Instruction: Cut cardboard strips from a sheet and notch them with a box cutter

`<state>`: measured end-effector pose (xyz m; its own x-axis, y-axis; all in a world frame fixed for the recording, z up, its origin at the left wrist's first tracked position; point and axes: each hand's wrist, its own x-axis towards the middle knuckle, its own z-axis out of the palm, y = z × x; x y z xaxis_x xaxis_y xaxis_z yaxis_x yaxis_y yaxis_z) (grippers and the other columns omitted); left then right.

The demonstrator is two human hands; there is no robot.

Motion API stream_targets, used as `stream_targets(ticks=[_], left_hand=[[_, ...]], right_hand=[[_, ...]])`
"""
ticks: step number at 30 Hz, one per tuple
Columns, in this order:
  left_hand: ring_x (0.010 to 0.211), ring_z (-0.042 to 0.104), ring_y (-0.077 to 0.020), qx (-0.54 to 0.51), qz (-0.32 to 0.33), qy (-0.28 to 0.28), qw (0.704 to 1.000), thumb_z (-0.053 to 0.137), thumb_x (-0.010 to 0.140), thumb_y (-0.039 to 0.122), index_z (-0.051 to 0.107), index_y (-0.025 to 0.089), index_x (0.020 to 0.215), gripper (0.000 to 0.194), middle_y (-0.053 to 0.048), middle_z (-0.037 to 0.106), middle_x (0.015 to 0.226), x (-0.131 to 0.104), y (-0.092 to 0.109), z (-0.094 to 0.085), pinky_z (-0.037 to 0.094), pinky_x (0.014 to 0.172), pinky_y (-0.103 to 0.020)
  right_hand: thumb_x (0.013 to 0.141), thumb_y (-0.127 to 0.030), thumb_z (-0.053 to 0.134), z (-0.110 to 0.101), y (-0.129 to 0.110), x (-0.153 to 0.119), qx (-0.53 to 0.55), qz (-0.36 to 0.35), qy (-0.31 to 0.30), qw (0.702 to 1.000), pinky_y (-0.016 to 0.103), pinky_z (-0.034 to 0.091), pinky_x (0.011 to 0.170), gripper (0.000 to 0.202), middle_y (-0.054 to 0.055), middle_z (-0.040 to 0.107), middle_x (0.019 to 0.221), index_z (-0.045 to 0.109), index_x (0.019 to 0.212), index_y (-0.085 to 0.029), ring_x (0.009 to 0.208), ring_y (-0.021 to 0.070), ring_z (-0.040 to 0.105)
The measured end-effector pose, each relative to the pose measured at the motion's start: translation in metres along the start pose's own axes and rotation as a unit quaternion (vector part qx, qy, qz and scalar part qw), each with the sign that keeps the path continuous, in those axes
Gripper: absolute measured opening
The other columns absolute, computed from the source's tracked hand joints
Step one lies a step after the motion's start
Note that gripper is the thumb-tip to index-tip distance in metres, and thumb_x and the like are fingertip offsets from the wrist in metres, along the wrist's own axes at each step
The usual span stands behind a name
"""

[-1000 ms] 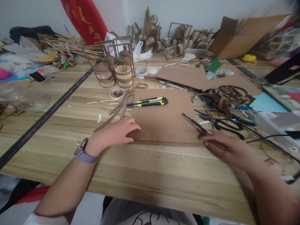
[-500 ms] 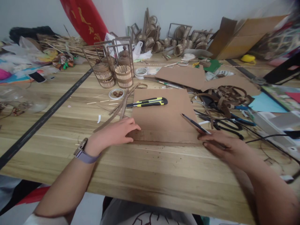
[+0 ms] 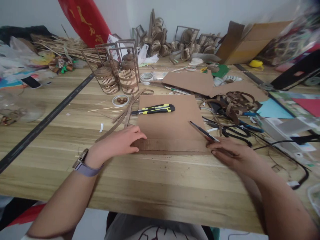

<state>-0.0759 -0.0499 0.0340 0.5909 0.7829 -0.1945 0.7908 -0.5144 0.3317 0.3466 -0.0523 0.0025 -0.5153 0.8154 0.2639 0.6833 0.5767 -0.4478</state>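
The left hand point(image 3: 122, 141) is loosely open, finger and thumb apart, at the near left corner of the card point(image 3: 170, 123). Its other fingers are hard to see, and I can't tell how hard it presses. The right hand point(image 3: 232, 153) pinches the pen point(image 3: 203, 131) at the card's near right corner. The hand hides the pen's back end. The tip points over the card, but I can't tell if it touches.

The card lies flat in the middle of the table point(image 3: 162, 190). A darker strip shows along its near edge; it may be a fold or another layer. Plain wood runs from there to the table's near edge. The knife point(image 3: 155, 109) lies across the far part of the card, its thin end poking past the left side.

Brown strips point(image 3: 129, 111) crowd the left side, partly under the left hand. The scissors point(image 3: 236, 131) sit in a jumble on the right. Farther back are little baskets point(image 3: 128, 81).
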Motion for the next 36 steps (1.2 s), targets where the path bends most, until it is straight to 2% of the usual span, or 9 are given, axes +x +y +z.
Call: stream_targets(ticks=[3, 11, 19, 22, 28, 36], left_hand=[[0.114, 0.058, -0.0256, 0.003, -0.005, -0.010, 1.000, 0.064, 0.085, 0.020, 0.061, 0.023, 0.128, 0.044, -0.007, 0.057, 0.119, 0.000, 0.000, 0.000, 0.045, 0.096, -0.037], [0.113, 0.058, -0.0245, 0.000, 0.008, 0.007, 1.000, 0.062, 0.086, 0.020, 0.061, 0.024, 0.127, 0.041, -0.006, 0.058, 0.119, 0.000, -0.004, 0.003, 0.045, 0.096, -0.035], [0.115, 0.057, -0.0251, 0.011, -0.006, -0.014, 1.000, 0.064, 0.086, 0.021, 0.060, 0.023, 0.129, 0.043, -0.007, 0.056, 0.120, 0.001, 0.000, -0.001, 0.044, 0.097, -0.036], [0.114, 0.057, -0.0241, 0.009, -0.002, -0.012, 1.000, 0.064, 0.086, 0.019, 0.059, 0.023, 0.129, 0.043, -0.006, 0.056, 0.121, 0.001, -0.001, 0.000, 0.044, 0.097, -0.035], [0.116, 0.056, -0.0249, -0.001, -0.019, -0.021, 1.000, 0.067, 0.086, 0.018, 0.060, 0.024, 0.130, 0.046, -0.006, 0.056, 0.122, 0.001, 0.002, -0.002, 0.043, 0.099, -0.036], [0.119, 0.055, -0.0252, 0.005, -0.030, -0.032, 0.999, 0.069, 0.087, 0.017, 0.060, 0.024, 0.131, 0.046, -0.007, 0.056, 0.124, 0.002, 0.005, -0.004, 0.043, 0.101, -0.037]], right_hand=[[0.091, -0.034, 0.058, 0.001, 0.001, 0.001, 0.000, -0.010, 0.002, 1.000, 0.039, 0.061, 0.081, 0.018, 0.006, 0.077, 0.095, 0.075, 0.096, -0.029, 0.089, 0.0236, 0.074], [0.092, -0.027, 0.056, 0.001, -0.003, 0.004, -0.005, -0.028, 0.005, 1.000, 0.041, 0.059, 0.085, 0.017, 0.005, 0.078, 0.095, 0.072, 0.095, -0.028, 0.092, 0.0235, 0.073], [0.092, -0.029, 0.057, -0.001, -0.005, 0.006, -0.003, -0.028, 0.006, 1.000, 0.038, 0.059, 0.085, 0.018, 0.006, 0.077, 0.094, 0.074, 0.094, -0.027, 0.091, 0.0235, 0.073], [0.091, -0.032, 0.058, 0.000, -0.002, 0.005, 0.002, -0.031, 0.010, 0.999, 0.036, 0.059, 0.080, 0.019, 0.006, 0.077, 0.090, 0.075, 0.093, -0.026, 0.086, 0.0227, 0.073], [0.091, -0.028, 0.060, 0.004, 0.005, 0.002, 0.004, -0.049, 0.024, 0.998, 0.033, 0.058, 0.080, 0.016, 0.006, 0.077, 0.100, 0.075, 0.097, -0.027, 0.088, 0.0206, 0.073], [0.090, -0.030, 0.060, 0.003, 0.001, 0.003, -0.005, -0.040, 0.027, 0.999, 0.036, 0.059, 0.082, 0.016, 0.006, 0.077, 0.091, 0.076, 0.094, -0.026, 0.087, 0.0226, 0.073]])
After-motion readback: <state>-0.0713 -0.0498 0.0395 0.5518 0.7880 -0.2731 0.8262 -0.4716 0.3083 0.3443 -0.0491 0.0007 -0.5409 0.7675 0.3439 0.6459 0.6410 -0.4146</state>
